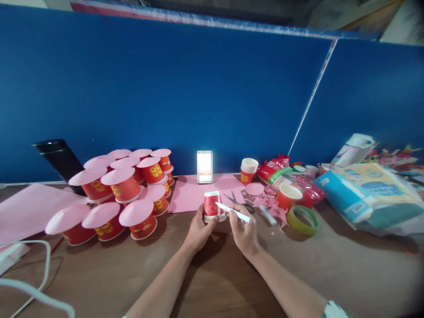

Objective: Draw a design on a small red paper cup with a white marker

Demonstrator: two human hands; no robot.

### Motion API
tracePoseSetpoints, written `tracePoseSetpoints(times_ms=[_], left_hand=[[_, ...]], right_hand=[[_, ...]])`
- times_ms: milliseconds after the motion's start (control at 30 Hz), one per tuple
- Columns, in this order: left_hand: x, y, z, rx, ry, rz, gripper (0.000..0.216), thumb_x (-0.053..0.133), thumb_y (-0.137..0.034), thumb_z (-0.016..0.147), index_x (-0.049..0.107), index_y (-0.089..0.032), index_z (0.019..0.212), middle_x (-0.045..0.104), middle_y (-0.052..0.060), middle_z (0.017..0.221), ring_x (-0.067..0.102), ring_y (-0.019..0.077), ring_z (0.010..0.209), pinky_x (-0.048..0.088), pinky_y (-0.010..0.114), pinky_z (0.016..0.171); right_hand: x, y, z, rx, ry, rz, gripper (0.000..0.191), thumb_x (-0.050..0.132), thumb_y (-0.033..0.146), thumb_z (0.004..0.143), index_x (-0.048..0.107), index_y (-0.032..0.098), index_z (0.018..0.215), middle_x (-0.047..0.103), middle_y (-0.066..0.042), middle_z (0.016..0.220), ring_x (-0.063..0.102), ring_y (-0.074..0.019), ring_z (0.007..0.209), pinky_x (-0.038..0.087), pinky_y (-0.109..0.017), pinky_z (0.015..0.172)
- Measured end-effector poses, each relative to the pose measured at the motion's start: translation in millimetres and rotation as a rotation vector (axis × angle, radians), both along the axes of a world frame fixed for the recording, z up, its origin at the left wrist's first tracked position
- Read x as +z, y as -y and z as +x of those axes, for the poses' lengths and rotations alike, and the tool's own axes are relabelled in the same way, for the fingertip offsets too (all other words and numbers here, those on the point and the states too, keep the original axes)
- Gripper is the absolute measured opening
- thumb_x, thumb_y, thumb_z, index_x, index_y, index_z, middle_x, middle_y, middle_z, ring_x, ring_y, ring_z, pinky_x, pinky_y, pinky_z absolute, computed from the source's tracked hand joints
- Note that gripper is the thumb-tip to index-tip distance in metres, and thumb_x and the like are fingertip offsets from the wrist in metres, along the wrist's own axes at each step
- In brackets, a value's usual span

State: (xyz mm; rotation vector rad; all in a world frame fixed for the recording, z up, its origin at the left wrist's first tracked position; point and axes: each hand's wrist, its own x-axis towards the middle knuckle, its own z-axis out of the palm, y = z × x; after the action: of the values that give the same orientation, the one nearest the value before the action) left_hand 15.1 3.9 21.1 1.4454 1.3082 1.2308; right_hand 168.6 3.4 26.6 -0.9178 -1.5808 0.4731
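Note:
My left hand [200, 229] is wrapped round the side of a red and white paper cup [210, 204], held just over the brown table [212, 282]. In my right hand [243, 229] is a white marker pen [236, 213], gripped between thumb and fingers. Its tip points left and meets or nearly meets the cup's side; I cannot tell whether it touches. Behind the cup lies a sheet of pink paper [185, 194]. A pair of scissors [232, 198] rests partly on that sheet, just beyond my right hand.
Left stand several red paper cups [142, 227] topped with pink paper cones, near a black bottle [59, 154]. To the right are stacked cups [249, 167], pink scraps [271, 201], a glue stick [267, 215], a tape roll [303, 220], a red cup package [274, 170] and a blue-yellow pack [361, 190].

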Motion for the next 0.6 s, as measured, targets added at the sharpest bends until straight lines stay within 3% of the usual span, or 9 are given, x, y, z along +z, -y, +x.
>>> tracePoseSetpoints(times_ms=[600], left_hand=[[-3.2,0.0,0.8,-0.030,-0.031,0.029,0.060,0.060,-0.040,0.076,0.045,-0.011,0.126,0.063,0.012,0.112,0.061,0.0231,0.097,0.044,0.034,0.087]], right_hand=[[2.9,0.3,-1.4,-0.017,0.016,0.020,0.017,0.048,0.024,0.091,0.062,0.016,0.098,0.066,-0.008,0.091,0.064,-0.0187,0.082,0.053,-0.029,0.073]])
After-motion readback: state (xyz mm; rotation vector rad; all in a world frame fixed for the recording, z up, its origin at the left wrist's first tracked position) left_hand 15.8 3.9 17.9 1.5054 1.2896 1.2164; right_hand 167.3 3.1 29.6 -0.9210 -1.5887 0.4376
